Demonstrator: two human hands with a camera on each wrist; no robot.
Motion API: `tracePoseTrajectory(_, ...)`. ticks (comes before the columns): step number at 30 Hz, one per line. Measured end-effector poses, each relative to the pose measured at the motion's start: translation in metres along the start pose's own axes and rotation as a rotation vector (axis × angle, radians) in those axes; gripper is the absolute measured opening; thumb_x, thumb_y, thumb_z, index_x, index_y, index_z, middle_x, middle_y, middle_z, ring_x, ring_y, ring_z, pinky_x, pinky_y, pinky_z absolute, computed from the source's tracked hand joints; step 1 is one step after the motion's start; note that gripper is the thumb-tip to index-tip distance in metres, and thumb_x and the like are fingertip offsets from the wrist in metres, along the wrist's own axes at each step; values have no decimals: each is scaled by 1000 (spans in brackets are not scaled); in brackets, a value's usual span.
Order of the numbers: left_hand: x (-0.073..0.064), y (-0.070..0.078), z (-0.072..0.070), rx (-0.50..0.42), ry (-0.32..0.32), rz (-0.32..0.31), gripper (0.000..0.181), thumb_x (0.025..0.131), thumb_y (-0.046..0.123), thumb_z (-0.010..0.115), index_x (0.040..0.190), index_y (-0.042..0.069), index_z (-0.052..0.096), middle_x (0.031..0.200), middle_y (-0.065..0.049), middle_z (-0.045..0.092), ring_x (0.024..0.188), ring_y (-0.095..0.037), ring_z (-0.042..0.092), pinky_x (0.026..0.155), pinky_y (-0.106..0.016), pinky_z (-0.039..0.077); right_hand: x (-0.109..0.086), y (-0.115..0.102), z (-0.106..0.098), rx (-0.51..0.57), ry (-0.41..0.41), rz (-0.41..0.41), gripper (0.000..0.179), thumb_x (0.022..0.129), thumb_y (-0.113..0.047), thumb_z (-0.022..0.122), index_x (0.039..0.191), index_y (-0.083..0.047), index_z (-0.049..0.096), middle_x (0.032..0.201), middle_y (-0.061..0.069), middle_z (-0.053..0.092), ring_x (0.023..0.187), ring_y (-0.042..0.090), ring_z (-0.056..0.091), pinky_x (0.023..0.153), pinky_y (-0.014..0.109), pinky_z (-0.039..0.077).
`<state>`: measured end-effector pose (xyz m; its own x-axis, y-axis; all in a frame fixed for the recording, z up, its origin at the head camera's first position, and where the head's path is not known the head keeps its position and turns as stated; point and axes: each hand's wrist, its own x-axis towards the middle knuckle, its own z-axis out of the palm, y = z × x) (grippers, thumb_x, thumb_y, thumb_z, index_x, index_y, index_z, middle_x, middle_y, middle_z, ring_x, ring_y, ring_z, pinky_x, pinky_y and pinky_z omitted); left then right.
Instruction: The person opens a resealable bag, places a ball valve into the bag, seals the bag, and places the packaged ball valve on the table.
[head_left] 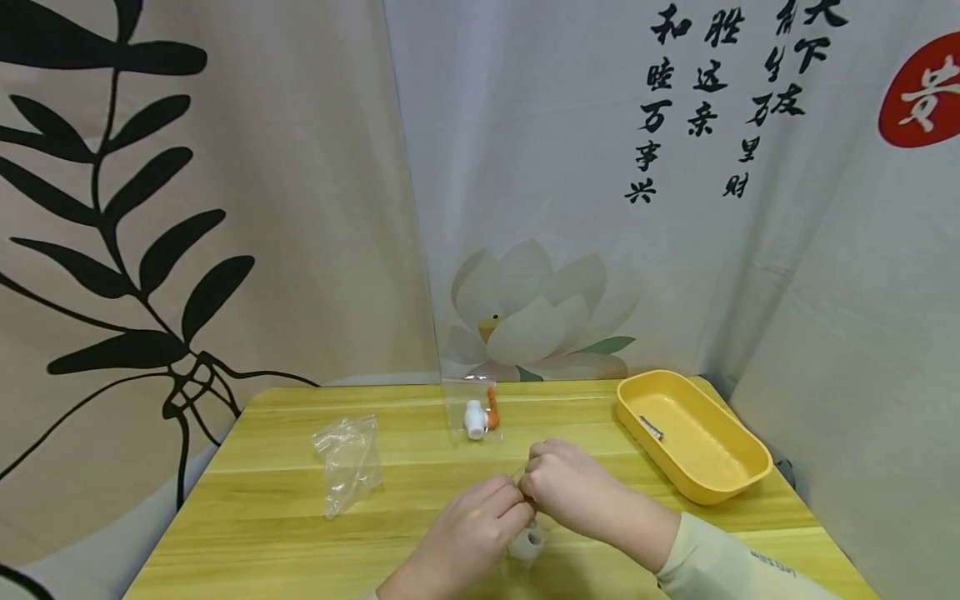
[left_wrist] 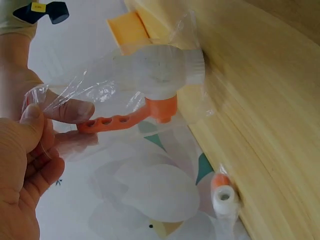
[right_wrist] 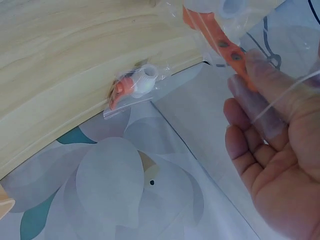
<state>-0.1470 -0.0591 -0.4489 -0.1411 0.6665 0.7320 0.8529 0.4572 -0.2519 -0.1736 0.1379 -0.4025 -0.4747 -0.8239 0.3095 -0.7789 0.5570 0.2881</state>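
One clear plastic bag [left_wrist: 107, 92] is apparently being unpacked | left hand [head_left: 472, 525] pinching its edge, right hand [head_left: 564, 485] gripping orange handle [left_wrist: 115, 123] | likely needing steady pull toward twelve o'clock

Soft, even light; faint shadow on the worktop [head_left: 255, 508] below the hands [head_left: 476, 525]; glare streaks the clear bag [left_wrist: 107, 90].

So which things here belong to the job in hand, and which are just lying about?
Job in hand:
held clear bag, pinched by the left grip
white part inside it, its orange handle pinched by the right grip

Apparently lying about:
crumpled bag
second bagged part, though it looks alike
yellow tray
small silvery item in the tray
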Motion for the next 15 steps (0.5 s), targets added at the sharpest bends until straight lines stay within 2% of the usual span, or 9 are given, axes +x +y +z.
tracePoseTrajectory(1,0,0,0,7,4,5,6,93,9,74,97,12,76,100,6,71,92,-6,63,84,-8,52,0,0,0,4,1,-2,24,76,-9,86,66,-25,71,68,-16,68,66,5,53,62,18,40)
tracePoseTrajectory(8,-1,1,1,38,13,11,5,96,13,70,97,12,75,99,6,71,87,-6,61,77,-9,50,-1,-1,1,64,54,-29,22,73,-1,84,72,-20,73,75,-13,71,76,4,61,70,17,50)
tracePoseTrajectory(15,-4,3,1,26,18,-21,9,94,8,68,98,12,75,99,5,70,89,-7,62,80,-11,52,-2,-4,-1,194,1,21,19,87,-1,81,82,-19,75,86,-10,74,88,7,67,79,19,56)
